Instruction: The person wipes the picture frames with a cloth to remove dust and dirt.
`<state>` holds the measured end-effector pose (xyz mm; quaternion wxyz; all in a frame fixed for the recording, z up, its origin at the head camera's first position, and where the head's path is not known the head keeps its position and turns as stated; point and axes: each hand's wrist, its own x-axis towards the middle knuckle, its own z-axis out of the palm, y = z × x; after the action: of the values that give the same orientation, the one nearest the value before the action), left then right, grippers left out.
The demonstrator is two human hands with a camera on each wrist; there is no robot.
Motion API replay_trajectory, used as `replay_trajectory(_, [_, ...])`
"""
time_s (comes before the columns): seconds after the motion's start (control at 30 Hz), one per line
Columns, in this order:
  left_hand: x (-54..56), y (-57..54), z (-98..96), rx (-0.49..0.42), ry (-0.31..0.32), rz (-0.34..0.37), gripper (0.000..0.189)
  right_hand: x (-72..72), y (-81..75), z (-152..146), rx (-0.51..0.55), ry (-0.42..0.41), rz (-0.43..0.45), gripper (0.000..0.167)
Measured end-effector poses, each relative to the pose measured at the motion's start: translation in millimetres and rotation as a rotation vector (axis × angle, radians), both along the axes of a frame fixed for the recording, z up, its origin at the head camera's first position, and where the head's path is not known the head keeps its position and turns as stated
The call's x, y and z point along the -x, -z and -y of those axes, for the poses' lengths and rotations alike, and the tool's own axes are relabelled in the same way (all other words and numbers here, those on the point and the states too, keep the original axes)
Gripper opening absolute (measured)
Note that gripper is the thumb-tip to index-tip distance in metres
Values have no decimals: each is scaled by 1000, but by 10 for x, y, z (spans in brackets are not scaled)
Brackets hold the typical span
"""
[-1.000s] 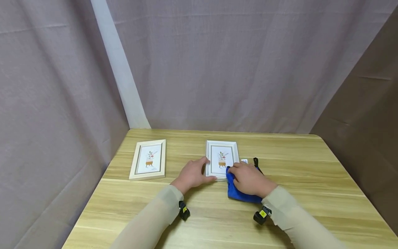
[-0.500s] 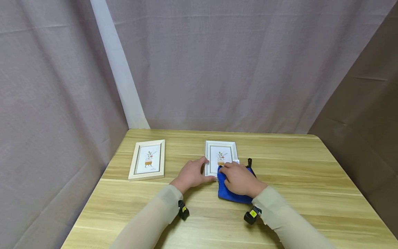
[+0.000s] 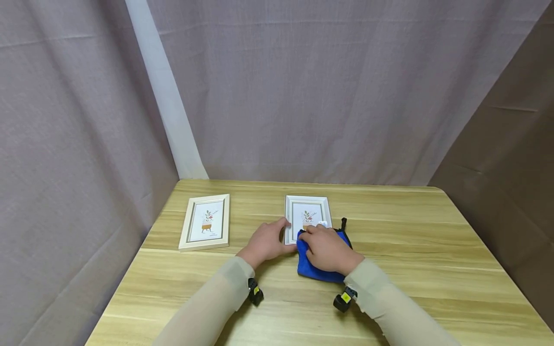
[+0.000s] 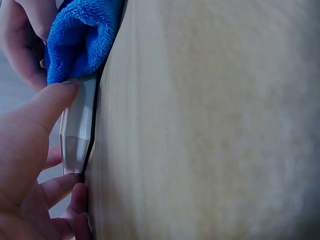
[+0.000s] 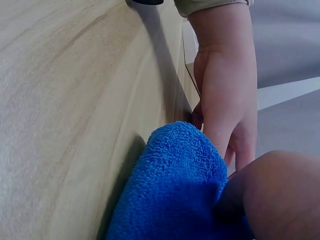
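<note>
A white picture frame [image 3: 308, 200] with a plant print lies flat on the table. My left hand [image 3: 265, 242] grips its near left corner, the thumb along the near edge and the fingers at the left side, as the left wrist view also shows. My right hand [image 3: 326, 247] holds a blue cloth [image 3: 318, 272] with dark edging, pressed on the frame's lower right part, which it hides. In the right wrist view the fluffy cloth [image 5: 170, 180] bulges beside the thumb. A white label [image 3: 322, 224] shows past the right fingers.
A second, cream picture frame [image 3: 226, 218] with a similar print lies at the left of the wooden table [image 3: 415, 240]. Grey curtains [image 3: 303, 96] hang behind and beside the table. Each wrist wears a small black camera.
My right hand has slid left with the blue cloth across the lower part of the white picture frame. The left hand and both frames have stayed in place.
</note>
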<state>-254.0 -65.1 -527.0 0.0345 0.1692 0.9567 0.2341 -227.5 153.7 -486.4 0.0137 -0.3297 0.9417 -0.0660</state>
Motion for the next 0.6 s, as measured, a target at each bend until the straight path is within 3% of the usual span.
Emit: replay_trajectory(0.6, [-5,-6,-5,-5,-15,20,71,-65,57,-67,-88,18,-116,38])
